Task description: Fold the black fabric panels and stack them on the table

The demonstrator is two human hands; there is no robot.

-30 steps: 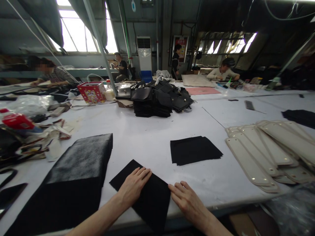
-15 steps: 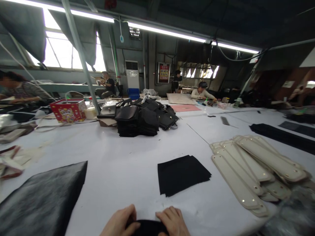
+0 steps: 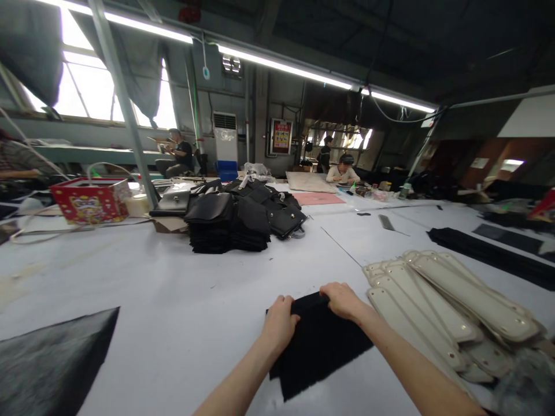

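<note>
A black cloth piece (image 3: pixel 323 349) is gripped along its far edge by both my hands. My left hand (image 3: pixel 281 323) pinches it near the far left corner, thumb on top. At the far right corner my right hand (image 3: pixel 340 299) has its fingers closed on the same edge. The piece lies over the small pile of black cloth pieces (image 3: pixel 274 371), whose left edge shows beneath it. Most of that pile is hidden. Just right of my right hand, beige straps with metal studs (image 3: pixel 416 312) lie overlapping in a heap.
A stack of black leather bag parts (image 3: pixel 229 222) stands farther back. The red box (image 3: pixel 93 202) is at the left, near a metal post (image 3: pixel 124 98). A dark sheet (image 3: pixel 56 358) lies front left, clear plastic (image 3: pixel 522 381) front right. A person (image 3: pixel 342 172) sits across the white table (image 3: pixel 173 289).
Both hands have moved forward from the near table edge with a black cloth piece, onto the pile of black cloth. The view has shifted somewhat to the right.
</note>
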